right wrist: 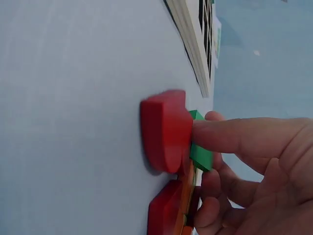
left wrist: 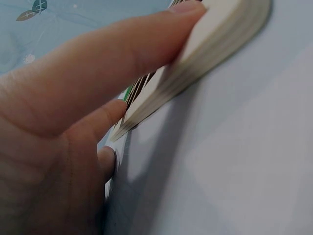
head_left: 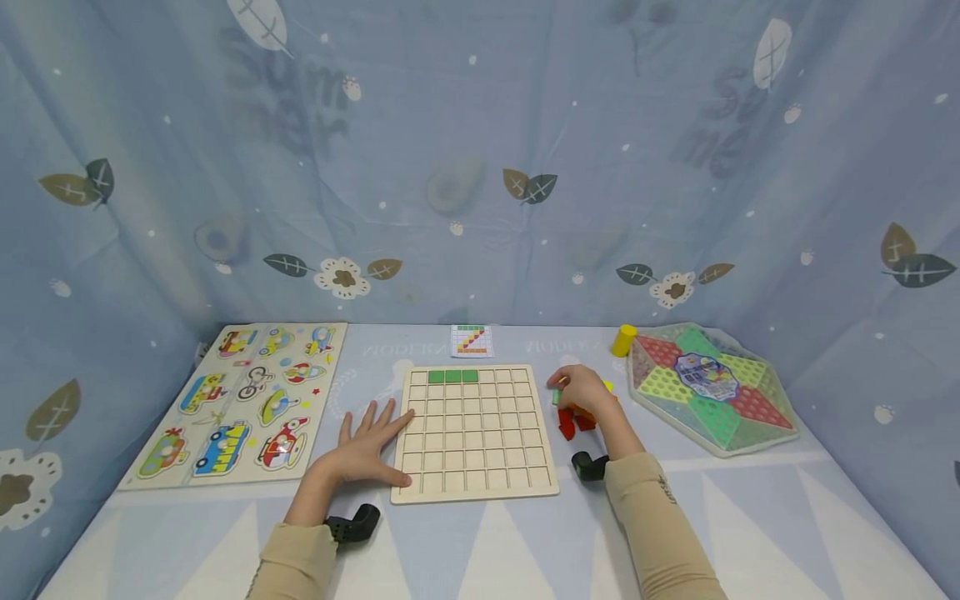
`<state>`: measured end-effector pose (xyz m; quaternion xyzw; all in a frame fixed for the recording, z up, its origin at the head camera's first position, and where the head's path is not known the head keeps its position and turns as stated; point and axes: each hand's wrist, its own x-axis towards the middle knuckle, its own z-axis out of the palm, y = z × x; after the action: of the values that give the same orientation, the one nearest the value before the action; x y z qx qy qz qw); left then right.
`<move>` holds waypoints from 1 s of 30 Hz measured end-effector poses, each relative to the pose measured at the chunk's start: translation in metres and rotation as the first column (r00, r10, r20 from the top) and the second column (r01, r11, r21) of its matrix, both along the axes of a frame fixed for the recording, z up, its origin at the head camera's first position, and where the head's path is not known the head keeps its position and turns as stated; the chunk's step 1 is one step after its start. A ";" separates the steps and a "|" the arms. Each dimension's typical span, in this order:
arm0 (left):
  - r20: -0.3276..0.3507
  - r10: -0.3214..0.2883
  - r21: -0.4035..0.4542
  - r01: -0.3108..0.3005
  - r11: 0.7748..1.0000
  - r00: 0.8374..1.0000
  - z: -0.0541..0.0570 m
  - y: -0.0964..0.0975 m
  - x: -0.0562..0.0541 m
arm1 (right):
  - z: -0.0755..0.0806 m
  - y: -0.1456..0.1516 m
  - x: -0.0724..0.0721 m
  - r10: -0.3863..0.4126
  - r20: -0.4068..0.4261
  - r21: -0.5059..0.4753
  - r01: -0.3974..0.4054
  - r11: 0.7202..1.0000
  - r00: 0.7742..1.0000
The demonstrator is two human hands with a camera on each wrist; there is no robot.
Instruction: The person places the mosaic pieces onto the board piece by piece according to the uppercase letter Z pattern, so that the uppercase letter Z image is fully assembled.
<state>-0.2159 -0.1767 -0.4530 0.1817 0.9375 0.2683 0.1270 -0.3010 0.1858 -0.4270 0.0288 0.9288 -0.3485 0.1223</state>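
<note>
A wooden grid board (head_left: 476,442) lies in the middle of the table, with a short row of green square blocks (head_left: 453,377) in its top row. My left hand (head_left: 358,454) is spread out at the board's left side, its thumb and index finger touching the edge. To the right of the board, my right hand (head_left: 590,393) pinches a green block (right wrist: 201,155) between thumb and fingers. Red blocks (right wrist: 168,129) lie right beside that thumb. Orange blocks (right wrist: 186,196) show under the hand, partly hidden by it.
A small pattern card (head_left: 472,341) lies behind the board. A vehicle picture puzzle (head_left: 251,400) is at left. On the right are a yellow cylinder (head_left: 624,341) and a bagged hexagonal game board (head_left: 708,387). A patterned blue curtain (head_left: 480,167) hangs behind the table.
</note>
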 end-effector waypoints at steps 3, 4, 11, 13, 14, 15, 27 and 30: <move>-0.002 0.001 0.000 -0.001 1.000 1.000 -0.001 0.000 -0.001 | 0.000 -0.002 -0.001 -0.015 -0.005 0.005 0.015 1.000 1.000; -0.003 0.000 0.000 0.000 1.000 1.000 -0.001 0.000 -0.001 | 0.000 -0.003 0.000 -0.024 -0.008 0.002 0.024 1.000 1.000; 0.003 0.003 -0.004 -0.003 1.000 1.000 -0.002 0.000 -0.001 | -0.002 -0.012 -0.006 -0.094 -0.078 -0.081 0.088 0.993 0.993; 0.000 0.005 -0.002 -0.005 1.000 1.000 -0.002 0.000 -0.001 | 0.000 -0.016 -0.009 -0.101 -0.096 -0.109 0.090 0.990 0.990; 0.000 0.006 -0.003 -0.006 1.000 1.000 -0.002 0.000 -0.001 | 0.001 -0.018 -0.009 -0.108 -0.103 -0.129 0.094 0.987 0.989; 0.001 0.007 -0.002 -0.007 1.000 1.000 -0.002 0.000 -0.001 | 0.003 -0.020 -0.010 -0.107 -0.110 -0.152 0.089 0.984 0.988; 0.006 0.001 0.004 -0.001 1.000 1.000 -0.001 0.000 -0.001 | 0.000 -0.047 -0.015 -0.033 -0.109 -0.379 -0.011 0.925 0.994; 0.005 -0.001 0.005 0.001 1.000 1.000 -0.001 0.000 -0.001 | -0.002 -0.056 -0.017 -0.006 -0.099 -0.382 -0.032 0.924 0.995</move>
<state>-0.2172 -0.1762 -0.4537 0.1819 0.9364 0.2709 0.1289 -0.3180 0.1302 -0.4287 -0.0190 0.8480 -0.5232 0.0821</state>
